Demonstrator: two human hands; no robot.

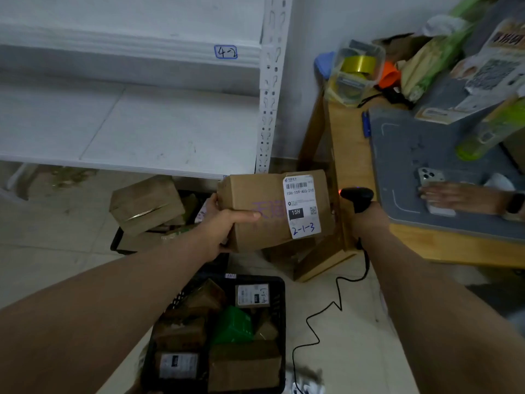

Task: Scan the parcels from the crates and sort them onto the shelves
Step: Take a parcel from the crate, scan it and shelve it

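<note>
Gripping parcel [267, 211], left hand [218, 231]; right hand [366, 220] clutches scanner [358, 196]; crate [279, 308] holds maybe six boxes [244, 365].

Dim, flat indoor light with a grey-blue cast and only faint, soft shadows. The scanner [358, 199] throws a small red glow. Wide-angle bending curves the shelf upright [268, 81]. The label [301, 206] on the parcel [255, 211] reads sharp, while the clear tub of tape rolls [355, 71] top right smears soft.
</note>
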